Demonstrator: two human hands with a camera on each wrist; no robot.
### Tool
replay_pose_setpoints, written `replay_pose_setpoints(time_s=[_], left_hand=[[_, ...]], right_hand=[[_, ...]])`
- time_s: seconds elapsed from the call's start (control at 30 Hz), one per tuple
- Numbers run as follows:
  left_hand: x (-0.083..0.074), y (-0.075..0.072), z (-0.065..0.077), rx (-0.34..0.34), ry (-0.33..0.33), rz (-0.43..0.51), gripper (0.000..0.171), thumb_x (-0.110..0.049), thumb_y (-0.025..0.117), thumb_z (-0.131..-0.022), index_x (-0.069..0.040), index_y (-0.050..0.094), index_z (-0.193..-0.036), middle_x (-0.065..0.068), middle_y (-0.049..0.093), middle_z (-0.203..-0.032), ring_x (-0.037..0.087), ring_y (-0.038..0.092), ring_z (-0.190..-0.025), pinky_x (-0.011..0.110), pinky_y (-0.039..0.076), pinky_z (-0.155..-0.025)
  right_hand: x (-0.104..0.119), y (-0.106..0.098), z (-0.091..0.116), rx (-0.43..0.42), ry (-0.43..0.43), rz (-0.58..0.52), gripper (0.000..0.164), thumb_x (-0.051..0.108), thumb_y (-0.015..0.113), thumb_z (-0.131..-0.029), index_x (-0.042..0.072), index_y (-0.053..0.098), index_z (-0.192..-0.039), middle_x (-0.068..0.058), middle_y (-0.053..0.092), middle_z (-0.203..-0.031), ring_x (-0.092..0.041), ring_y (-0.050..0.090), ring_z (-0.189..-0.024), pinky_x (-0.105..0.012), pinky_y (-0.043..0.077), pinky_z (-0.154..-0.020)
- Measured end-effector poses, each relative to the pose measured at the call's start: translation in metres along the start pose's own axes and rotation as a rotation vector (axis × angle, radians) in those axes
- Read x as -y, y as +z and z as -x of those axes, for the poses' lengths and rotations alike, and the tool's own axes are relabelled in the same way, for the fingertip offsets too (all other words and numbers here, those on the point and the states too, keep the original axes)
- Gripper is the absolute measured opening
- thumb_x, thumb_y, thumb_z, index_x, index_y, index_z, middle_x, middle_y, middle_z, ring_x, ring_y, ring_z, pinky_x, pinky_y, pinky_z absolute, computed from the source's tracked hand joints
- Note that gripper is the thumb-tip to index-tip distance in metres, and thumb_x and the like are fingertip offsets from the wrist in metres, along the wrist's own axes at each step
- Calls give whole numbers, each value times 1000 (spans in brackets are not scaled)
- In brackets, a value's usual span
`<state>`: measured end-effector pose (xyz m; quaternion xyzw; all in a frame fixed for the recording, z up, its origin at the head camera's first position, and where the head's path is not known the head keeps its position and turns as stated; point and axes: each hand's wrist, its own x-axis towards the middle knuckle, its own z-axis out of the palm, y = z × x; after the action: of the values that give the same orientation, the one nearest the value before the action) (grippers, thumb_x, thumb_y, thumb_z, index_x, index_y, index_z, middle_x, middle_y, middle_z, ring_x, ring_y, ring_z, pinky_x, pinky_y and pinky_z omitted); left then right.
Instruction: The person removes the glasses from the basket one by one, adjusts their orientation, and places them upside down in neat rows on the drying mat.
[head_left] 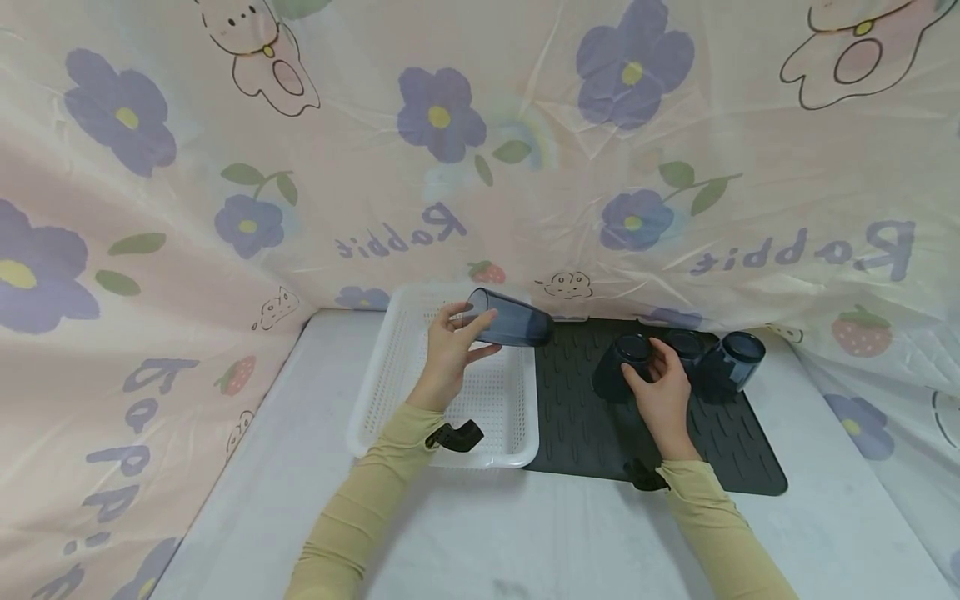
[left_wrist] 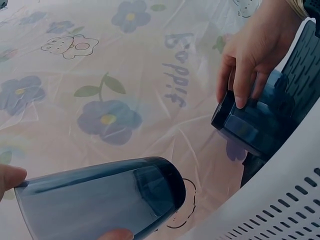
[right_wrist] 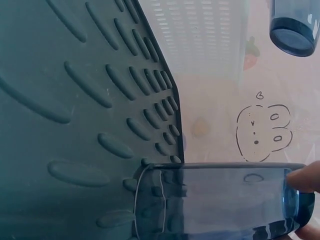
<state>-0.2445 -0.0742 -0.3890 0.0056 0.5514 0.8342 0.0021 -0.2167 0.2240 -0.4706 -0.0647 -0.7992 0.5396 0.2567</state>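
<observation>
My left hand [head_left: 448,354] grips a clear blue-tinted drinking glass [head_left: 510,321] near its rim. The glass lies nearly sideways above the white basket, its dark thick base pointing right. In the left wrist view, fingertips touch that glass [left_wrist: 95,200] at its rim and side. With fingers and thumb, my right hand [head_left: 663,400] holds a second blue glass [head_left: 613,377] by its base end. This one is upside down at the dark mat; the right wrist view shows its rim end [right_wrist: 150,205] against the mat, though contact is hard to tell.
Two more upside-down blue glasses, one partly hidden [head_left: 684,342] and one at the right [head_left: 727,367], stand on the dark ridged drying mat [head_left: 577,425]. The perforated white basket [head_left: 371,400] adjoins the mat's left side. Behind rises a patterned cloth [head_left: 517,192].
</observation>
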Motion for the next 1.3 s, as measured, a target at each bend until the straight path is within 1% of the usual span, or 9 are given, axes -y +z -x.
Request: replay_pose_setpoints(time_s=[0.3, 0.6, 0.77, 0.9, 1.03, 1.2, 1.3], left_hand=[[4, 6, 0, 0, -7, 16, 64, -14, 77, -83, -4, 40, -134, 18, 43, -112, 24, 54, -93, 44, 58, -76], [4, 11, 1, 9, -4, 28, 64, -14, 77, -83, -4, 40, -134, 19, 44, -114, 25, 54, -94, 45, 57, -77], [5, 13, 2, 12, -5, 27, 62, -15, 77, -82, -5, 41, -133, 18, 45, -114, 25, 55, -95, 44, 57, -77], [5, 15, 2, 18, 2, 31, 62, -15, 77, -83, -5, 41, -133, 18, 45, -113, 26, 56, -95, 44, 57, -78], [5, 18, 2, 21, 1, 45, 61, -14, 76, -83, -5, 41, -132, 17, 45, -111, 24, 55, -92, 45, 57, -77], [4, 22, 2, 28, 0, 57, 61, -14, 76, -83, -5, 41, -132, 18, 45, -114, 24, 56, -92, 45, 57, -78], [4, 24, 2, 33, -5, 64, 61, -15, 76, -83, -5, 41, -132, 19, 45, -116, 24, 55, -95, 45, 57, -78]], right_hand=[[3, -1, 0, -10, 3, 9, 57, 0, 70, -84, -4, 46, -136, -24, 49, -133, -36, 49, -123, -48, 40, -102], [10, -1, -3, -43, -36, -5, 52, 3, 67, -88, -1, 48, -135, -17, 50, -135, -28, 47, -126, -43, 39, -105], [15, -2, -2, -66, -34, -19, 47, 5, 63, -91, 1, 49, -136, -15, 51, -134, -25, 47, -127, -40, 38, -107], [22, -3, -2, -72, -41, -54, 45, 5, 61, -92, 1, 49, -135, -14, 51, -134, -25, 47, -127, -38, 37, -107], [28, -4, -2, -77, -65, -78, 45, 4, 61, -92, 2, 50, -135, -13, 52, -134, -25, 47, -126, -38, 37, -107], [40, -5, -1, -80, -94, -96, 45, 2, 61, -91, 0, 50, -134, -16, 52, -133, -28, 47, -126, -42, 37, -107], [57, -6, 4, -67, -96, -110, 43, -2, 59, -91, -5, 48, -133, -20, 51, -132, -32, 47, -125, -47, 37, -106]])
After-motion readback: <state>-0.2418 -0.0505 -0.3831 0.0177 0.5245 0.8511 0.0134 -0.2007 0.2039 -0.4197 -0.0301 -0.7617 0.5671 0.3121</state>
